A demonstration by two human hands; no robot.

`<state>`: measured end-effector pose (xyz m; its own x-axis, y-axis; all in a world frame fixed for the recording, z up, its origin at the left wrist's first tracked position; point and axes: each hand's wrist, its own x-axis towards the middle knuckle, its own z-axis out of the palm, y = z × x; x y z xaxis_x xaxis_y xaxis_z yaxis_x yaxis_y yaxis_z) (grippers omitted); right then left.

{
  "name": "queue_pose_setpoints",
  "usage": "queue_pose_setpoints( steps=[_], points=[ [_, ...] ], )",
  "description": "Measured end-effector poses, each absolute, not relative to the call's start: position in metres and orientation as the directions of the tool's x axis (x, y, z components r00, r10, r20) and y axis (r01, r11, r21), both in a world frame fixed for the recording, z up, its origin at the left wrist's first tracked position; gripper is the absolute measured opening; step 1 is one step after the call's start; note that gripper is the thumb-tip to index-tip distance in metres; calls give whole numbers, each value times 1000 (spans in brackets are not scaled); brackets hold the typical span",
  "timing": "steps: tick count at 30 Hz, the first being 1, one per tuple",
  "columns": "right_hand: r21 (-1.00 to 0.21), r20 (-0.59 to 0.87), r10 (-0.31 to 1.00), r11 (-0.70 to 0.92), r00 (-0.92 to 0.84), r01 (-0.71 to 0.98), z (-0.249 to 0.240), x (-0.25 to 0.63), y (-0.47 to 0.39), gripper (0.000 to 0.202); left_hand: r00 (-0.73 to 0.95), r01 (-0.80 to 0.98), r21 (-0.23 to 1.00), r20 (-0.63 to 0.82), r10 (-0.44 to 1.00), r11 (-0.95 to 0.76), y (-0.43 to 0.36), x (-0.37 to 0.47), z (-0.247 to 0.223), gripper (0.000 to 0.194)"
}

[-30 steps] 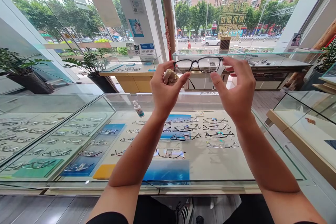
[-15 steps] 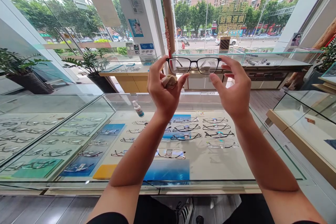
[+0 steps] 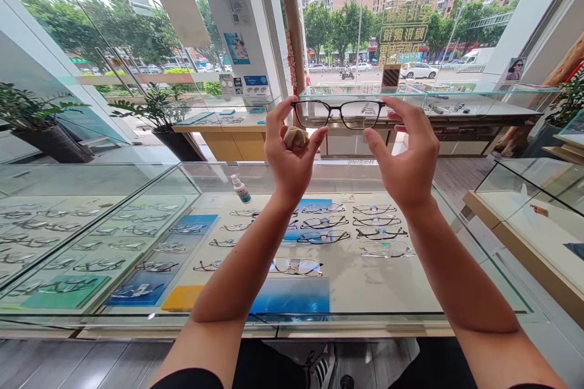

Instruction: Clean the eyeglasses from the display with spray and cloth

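A pair of dark-framed eyeglasses [image 3: 336,107] is held up level above the glass counter, its lenses facing me. My left hand [image 3: 292,152] grips the left end of the frame with its fingers and also keeps a crumpled beige cloth [image 3: 295,138] in its palm. On the other side, my right hand [image 3: 410,155] is closed on the right end of the frame, thumb below the rim. The temples are mostly hidden behind the lenses and fingers. A small white spray bottle [image 3: 240,188] with a blue label stands on the counter, left of my left forearm.
Beneath my arms is a glass display case [image 3: 387,292] with several rows of eyeglasses [image 3: 323,220] inside. More glass cases stand at the left and right. Potted plants [image 3: 171,115], a far counter [image 3: 483,118] and large street windows lie beyond.
Both hands and the eyeglasses have shifted very slightly to the right, with the grip unchanged. Outside, the vehicles on the street have moved.
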<state>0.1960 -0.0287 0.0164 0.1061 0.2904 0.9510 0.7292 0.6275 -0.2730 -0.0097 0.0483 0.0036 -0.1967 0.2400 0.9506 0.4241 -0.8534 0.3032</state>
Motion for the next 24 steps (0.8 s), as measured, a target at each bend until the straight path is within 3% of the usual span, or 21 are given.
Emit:
queue_pose_setpoints(
  steps=[8, 14, 24],
  points=[
    [-262, 958, 265, 659, 109, 705, 18, 192, -33, 43, -168, 302, 309, 949, 268, -902, 61, -10, 0, 62],
    [-267, 955, 274, 642, 110, 719, 17, 192, -30, 44, -191, 296, 379, 923, 335, -877, 61, -9, 0, 69],
    [-370, 916, 384, 686, 120, 627, 8, 206, -9, 48, -239, 431, 296, 948, 208, -853, 49, -4, 1, 58]
  ],
)
